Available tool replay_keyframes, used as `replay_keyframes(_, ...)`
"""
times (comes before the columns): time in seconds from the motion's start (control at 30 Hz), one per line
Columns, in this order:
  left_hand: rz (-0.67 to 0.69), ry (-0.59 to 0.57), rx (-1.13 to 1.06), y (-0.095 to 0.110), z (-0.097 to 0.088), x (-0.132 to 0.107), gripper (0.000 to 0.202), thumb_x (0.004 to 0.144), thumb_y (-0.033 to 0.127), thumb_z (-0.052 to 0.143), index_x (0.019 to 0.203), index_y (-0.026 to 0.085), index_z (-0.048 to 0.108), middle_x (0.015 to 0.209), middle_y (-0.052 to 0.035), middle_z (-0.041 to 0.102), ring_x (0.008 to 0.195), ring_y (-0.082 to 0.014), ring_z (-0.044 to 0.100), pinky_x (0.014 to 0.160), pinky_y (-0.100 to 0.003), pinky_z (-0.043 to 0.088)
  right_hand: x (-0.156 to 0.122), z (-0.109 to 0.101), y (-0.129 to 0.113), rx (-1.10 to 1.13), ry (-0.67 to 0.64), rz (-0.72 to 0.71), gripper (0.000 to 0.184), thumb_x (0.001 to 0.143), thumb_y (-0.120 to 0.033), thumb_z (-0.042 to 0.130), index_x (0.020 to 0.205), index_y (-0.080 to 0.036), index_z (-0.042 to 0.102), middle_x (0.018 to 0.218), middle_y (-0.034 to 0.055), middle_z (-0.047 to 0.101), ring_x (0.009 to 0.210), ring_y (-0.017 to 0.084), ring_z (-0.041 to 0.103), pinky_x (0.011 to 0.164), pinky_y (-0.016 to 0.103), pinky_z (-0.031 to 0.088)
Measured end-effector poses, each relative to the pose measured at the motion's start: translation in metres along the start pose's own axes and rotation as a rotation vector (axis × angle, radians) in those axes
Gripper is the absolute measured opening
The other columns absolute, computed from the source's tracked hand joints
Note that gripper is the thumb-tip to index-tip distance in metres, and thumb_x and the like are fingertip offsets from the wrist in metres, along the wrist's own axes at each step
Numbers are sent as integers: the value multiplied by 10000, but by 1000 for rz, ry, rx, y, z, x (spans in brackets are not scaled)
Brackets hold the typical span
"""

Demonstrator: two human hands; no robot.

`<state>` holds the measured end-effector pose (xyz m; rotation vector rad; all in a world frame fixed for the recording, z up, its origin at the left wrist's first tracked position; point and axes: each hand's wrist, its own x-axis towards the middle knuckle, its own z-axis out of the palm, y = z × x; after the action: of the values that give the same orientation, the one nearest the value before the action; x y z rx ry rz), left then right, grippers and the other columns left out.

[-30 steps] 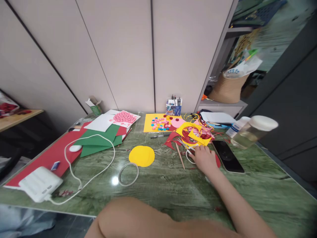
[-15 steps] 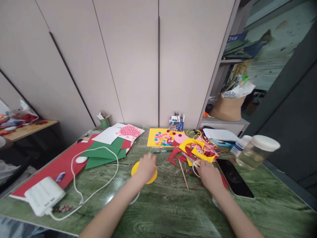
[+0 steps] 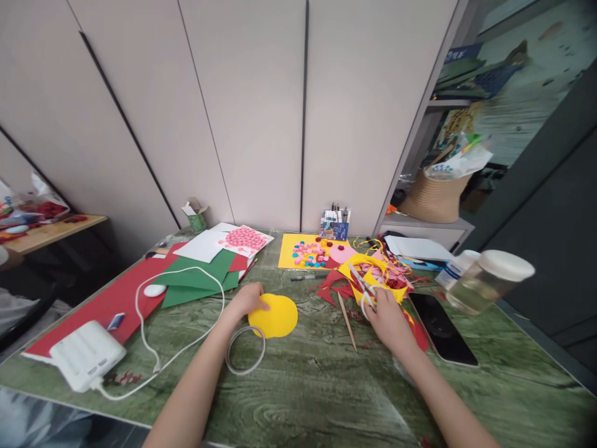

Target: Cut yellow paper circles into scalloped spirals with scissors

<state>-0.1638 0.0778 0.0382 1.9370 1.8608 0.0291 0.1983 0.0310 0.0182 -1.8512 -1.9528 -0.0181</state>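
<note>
My left hand [image 3: 250,298] is closed at the left edge of a yellow paper cutout [image 3: 275,316] with a rounded outline, its thumb resting on the paper. Partly under that cutout lies a pale ring [image 3: 262,351], perhaps a roll of tape. With my right hand [image 3: 388,313] I hold white-handled scissors [image 3: 367,303], fingers at the handles and blades pointing away to the upper left. Beneath the blades are yellow paper offcuts [image 3: 389,292] and red paper scraps [image 3: 329,286]. A wooden stick with a pointed end [image 3: 347,323] lies left of my right hand.
A black phone [image 3: 443,330] and a lidded jar of liquid [image 3: 489,286] stand to the right. Behind are small coloured pieces on yellow paper [image 3: 286,252]. At left lie green sheets [image 3: 196,286], a red sheet [image 3: 88,311] and a white power bank with cable [image 3: 88,354].
My left hand has slid from the top of the yellow cutout to its left edge, uncovering it. My right hand has raised the scissors slightly, so they show more.
</note>
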Motion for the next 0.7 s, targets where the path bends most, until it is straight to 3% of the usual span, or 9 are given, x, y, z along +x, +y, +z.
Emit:
replay_keyframes(0.13, 73, 52, -180, -7, -8, 0, 251, 850, 320, 556, 999, 121, 590, 979, -65, 621, 848, -171, 603, 739, -352, 507, 1, -1, -2, 117, 36, -9, 298, 866, -394, 461, 1056, -165, 471, 1055, 136, 535, 1000, 281, 542, 807, 353, 439)
replay_keyframes(0.3, 161, 126, -463, -11, -22, -1, 346, 664, 461, 666, 742, 124, 648, 623, -11, 621, 545, -139, 549, 477, -230, 396, -1, 4, -8, 258, 32, -34, 230, 833, -379, 492, 965, -191, 498, 970, 101, 547, 931, 266, 551, 780, 352, 439)
replay_keyframes(0.43, 186, 214, -647, -5, -32, -2, 344, 570, 452, 719, 675, 128, 671, 571, -15, 617, 524, -126, 523, 493, -226, 380, -2, 2, -13, 377, 55, -5, 269, 800, -397, 521, 974, -194, 485, 997, 109, 523, 929, 276, 522, 773, 373, 419)
replay_keyframes(0.57, 221, 322, -790, 22, -50, -10, 344, 572, 443, 726, 693, 124, 677, 549, -13, 606, 513, -120, 512, 489, -225, 376, -3, -8, -27, 547, 68, 27, 234, 773, -425, 547, 785, -214, 445, 772, 35, 506, 734, 232, 510, 664, 340, 407)
replay_keyframes(0.7, 318, 400, -907, 74, -71, -27, 320, 590, 410, 731, 718, 125, 661, 616, -15, 625, 566, -118, 544, 541, -225, 416, 2, -31, -55, 776, 4, -4, 282, 792, -465, 508, 687, -226, 401, 583, -50, 415, 521, 152, 435, 510, 266, 371)
